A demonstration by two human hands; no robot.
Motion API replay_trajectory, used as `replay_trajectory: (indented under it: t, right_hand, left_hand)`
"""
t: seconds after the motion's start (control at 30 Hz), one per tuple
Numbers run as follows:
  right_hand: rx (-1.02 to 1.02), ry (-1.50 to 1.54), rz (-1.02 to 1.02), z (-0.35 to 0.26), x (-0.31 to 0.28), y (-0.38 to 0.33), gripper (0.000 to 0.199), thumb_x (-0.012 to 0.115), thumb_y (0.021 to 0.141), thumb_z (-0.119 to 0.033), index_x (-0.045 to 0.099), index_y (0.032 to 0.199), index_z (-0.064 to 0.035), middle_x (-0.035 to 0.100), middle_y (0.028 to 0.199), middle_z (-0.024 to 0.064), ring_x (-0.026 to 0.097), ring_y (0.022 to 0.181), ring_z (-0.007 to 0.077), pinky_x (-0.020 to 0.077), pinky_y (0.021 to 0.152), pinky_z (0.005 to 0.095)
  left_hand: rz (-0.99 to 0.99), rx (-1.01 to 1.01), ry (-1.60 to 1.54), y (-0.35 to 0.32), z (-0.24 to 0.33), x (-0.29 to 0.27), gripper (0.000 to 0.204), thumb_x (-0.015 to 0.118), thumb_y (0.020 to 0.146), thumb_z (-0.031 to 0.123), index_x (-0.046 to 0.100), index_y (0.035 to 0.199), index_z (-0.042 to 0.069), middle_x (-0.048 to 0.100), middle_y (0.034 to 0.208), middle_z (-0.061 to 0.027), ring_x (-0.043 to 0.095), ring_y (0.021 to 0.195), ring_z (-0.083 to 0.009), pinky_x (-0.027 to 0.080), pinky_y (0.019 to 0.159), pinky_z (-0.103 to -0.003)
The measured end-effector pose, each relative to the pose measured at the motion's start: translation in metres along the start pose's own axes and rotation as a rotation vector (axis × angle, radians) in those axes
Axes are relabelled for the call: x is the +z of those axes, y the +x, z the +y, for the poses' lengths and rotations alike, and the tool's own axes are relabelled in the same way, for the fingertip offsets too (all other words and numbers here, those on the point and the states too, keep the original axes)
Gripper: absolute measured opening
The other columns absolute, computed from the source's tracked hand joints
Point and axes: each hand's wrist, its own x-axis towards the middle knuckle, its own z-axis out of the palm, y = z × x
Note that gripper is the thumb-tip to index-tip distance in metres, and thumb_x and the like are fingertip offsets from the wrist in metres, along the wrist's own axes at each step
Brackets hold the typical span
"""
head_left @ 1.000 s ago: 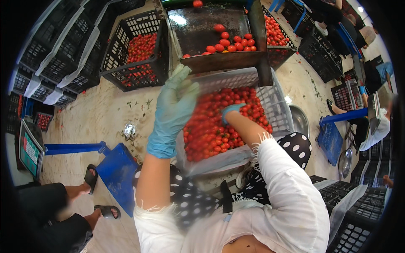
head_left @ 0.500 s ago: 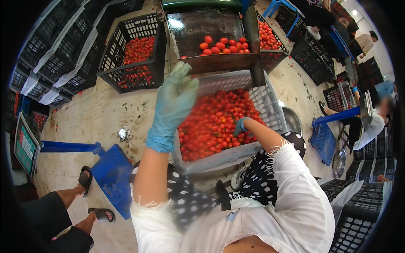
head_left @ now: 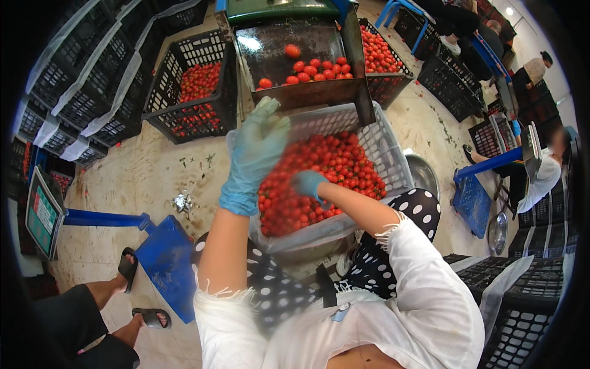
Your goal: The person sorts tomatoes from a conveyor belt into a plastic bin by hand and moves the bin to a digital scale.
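Small red cherry tomatoes (head_left: 344,166) fill a pale, liner-covered crate (head_left: 399,175) in front of my knees. My left hand (head_left: 253,154), in a blue glove, is raised over the crate's left side; its fingers extend upward, apart, and I see nothing held in them. Low over the tomatoes is my gloved right hand (head_left: 309,184), its fingers smeared by motion and partly hidden, so their grip cannot be made out. Beyond the crate, a metal chute (head_left: 295,46) has several tomatoes gathered at its lower lip and one larger-looking blurred tomato (head_left: 292,51) higher on its surface.
Black crates with tomatoes flank the chute, one at left (head_left: 190,111) and one at right (head_left: 390,77). Blue platform scales stand left (head_left: 166,264) and right (head_left: 472,206). A person's sandalled feet (head_left: 150,318) are at lower left. Stacked black crates (head_left: 92,67) line the left side.
My right hand has moved left across the tomatoes, toward my left hand. Another tomato shows up on the chute. My left hand remains raised in nearly the same place.
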Motion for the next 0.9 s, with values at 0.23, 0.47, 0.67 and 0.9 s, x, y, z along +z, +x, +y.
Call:
replay_trajectory:
  t: [0.23,0.47,0.67,0.9]
  right_hand:
    - [0.093,-0.331,0.041,0.036,0.056,0.052,0.028,0.051,0.081,-0.005,0.062,0.106,-0.0119,0.06,0.108,0.0149,0.058,0.099,0.0316,0.0493,0.082,0.0392]
    - [0.19,-0.426,0.067,-0.012,0.053,0.045,0.027,0.055,0.08,-0.006,0.061,0.106,-0.0093,0.056,0.114,0.016,0.061,0.098,0.0301,0.0532,0.072,0.0417]
    - [0.009,-0.254,0.097,0.01,0.056,0.034,0.019,0.059,0.075,-0.01,0.062,0.093,-0.0058,0.06,0.1,0.0192,0.062,0.09,0.0346,0.0535,0.068,0.0426]
    - [0.43,0.19,-0.798,0.115,-0.131,-0.096,0.005,0.055,0.074,-0.007,0.052,0.07,-0.0094,0.047,0.059,-0.0007,0.044,0.051,0.013,0.0385,0.048,0.0283]
  left_hand:
    - [-0.066,-0.04,0.047,0.0,0.017,0.0,0.039,0.065,0.08,0.011,0.055,0.115,-0.003,0.054,0.121,-0.0202,0.061,0.099,-0.0204,0.048,0.085,-0.028]
    - [-0.105,-0.117,-0.006,-0.005,0.018,-0.015,0.041,0.054,0.086,-0.001,0.046,0.126,-0.003,0.053,0.122,-0.0083,0.052,0.107,-0.0115,0.042,0.093,-0.023]
    - [-0.118,-0.126,-0.052,-0.001,0.02,-0.008,0.043,0.06,0.084,0.008,0.047,0.123,-0.005,0.05,0.126,-0.0152,0.052,0.11,-0.018,0.042,0.094,-0.027]
    - [-0.068,-0.123,-0.022,0.0,0.019,-0.013,0.042,0.062,0.082,0.011,0.051,0.12,-0.005,0.054,0.122,-0.0165,0.055,0.108,-0.0192,0.042,0.094,-0.027]
